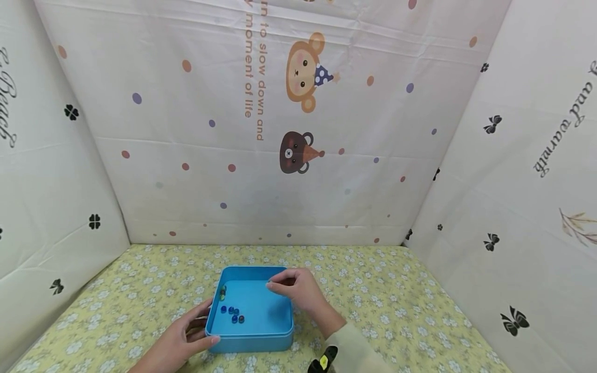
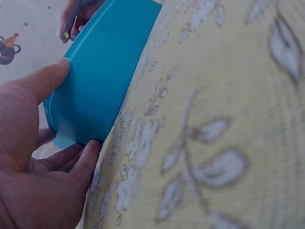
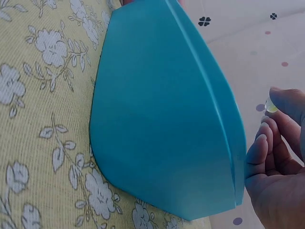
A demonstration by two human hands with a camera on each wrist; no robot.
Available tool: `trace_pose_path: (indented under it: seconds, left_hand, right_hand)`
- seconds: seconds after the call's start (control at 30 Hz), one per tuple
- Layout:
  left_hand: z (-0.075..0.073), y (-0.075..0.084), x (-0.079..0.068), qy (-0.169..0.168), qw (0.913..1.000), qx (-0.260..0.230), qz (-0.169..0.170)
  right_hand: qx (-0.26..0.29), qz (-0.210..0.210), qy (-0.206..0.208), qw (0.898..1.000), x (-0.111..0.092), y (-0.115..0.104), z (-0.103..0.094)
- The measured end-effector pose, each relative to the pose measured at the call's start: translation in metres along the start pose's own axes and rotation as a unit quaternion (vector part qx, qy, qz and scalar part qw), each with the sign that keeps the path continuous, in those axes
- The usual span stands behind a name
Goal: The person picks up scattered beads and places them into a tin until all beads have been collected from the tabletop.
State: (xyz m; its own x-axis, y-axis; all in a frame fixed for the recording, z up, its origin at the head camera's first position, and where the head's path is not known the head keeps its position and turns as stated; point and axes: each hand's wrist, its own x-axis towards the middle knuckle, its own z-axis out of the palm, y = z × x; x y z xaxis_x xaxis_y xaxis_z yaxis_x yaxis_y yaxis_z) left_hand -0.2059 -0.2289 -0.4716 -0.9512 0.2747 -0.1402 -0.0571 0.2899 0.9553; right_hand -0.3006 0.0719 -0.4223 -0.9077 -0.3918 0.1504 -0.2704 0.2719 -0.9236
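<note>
A square blue box stands uncovered on the table. Inside it, blue marbles and a brownish marble lie towards the front left, with a few yellow-green marbles along the left wall. My left hand holds the box by its front left corner, thumb on the front side and fingers along the left side. Above the right part of the box, my right hand pinches a clear marble with yellow-green in it between thumb and index finger; its other fingers are curled.
A yellow cloth with white flowers covers the table. Behind it hangs a pale printed sheet with dots and animal heads, and similar sheets close off both sides. A dark band with a yellow patch sits by the right sleeve.
</note>
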Motion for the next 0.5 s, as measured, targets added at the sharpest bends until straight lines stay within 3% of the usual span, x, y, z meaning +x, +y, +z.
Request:
trace_pose_path:
  seconds: [0.5]
  left_hand:
    - [0.002, 0.001, -0.001, 0.014, 0.9998, 0.003, -0.011]
  right_hand:
    - [-0.044, 0.004, -0.011, 0.999, 0.006, -0.006, 0.011]
